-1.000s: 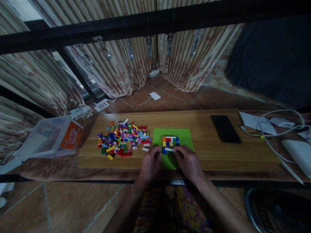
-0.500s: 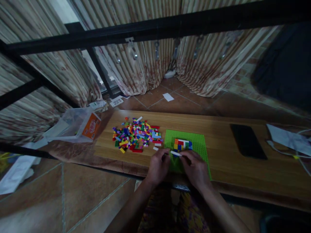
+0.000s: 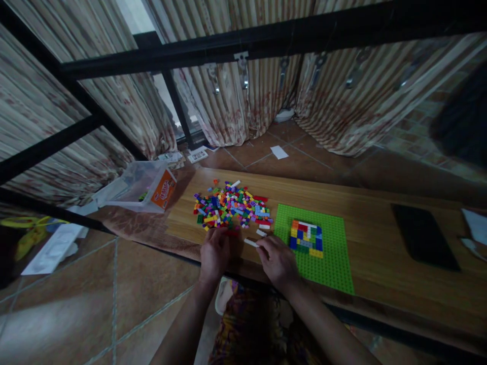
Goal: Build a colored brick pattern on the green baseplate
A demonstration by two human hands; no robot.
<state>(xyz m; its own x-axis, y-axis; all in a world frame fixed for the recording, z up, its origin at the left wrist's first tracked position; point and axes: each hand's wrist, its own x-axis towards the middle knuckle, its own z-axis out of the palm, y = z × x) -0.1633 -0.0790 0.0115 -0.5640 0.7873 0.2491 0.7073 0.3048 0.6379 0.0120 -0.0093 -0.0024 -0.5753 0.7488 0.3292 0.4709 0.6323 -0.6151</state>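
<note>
My right hand (image 3: pixel 278 262) pinches one end of a long white building brick (image 3: pixel 251 243) just above the table, left of the green baseplate (image 3: pixel 331 276). At the front edge of a loose pile of coloured bricks (image 3: pixel 238 205) is my left hand (image 3: pixel 215 256), its fingers bent together; what they hold, if anything, is hidden. Beside those fingertips lies a red brick (image 3: pixel 232 232). A multicoloured block of bricks (image 3: pixel 305 239) sits on the baseplate, apart from both hands. Two more white bricks, one of them a short brick (image 3: pixel 261 232), lie between pile and baseplate.
A clear plastic box (image 3: pixel 131 195) with an orange label stands left of the wooden tabletop (image 3: pixel 373 243). On the right lies a dark flat device (image 3: pixel 424 235), with white paper and a cable beyond. A black metal bar (image 3: pixel 266 48) crosses before the curtains.
Both hands have moved left off the baseplate, the left one to the pile. The white brick has come along in my right hand. The camera has turned somewhat left.
</note>
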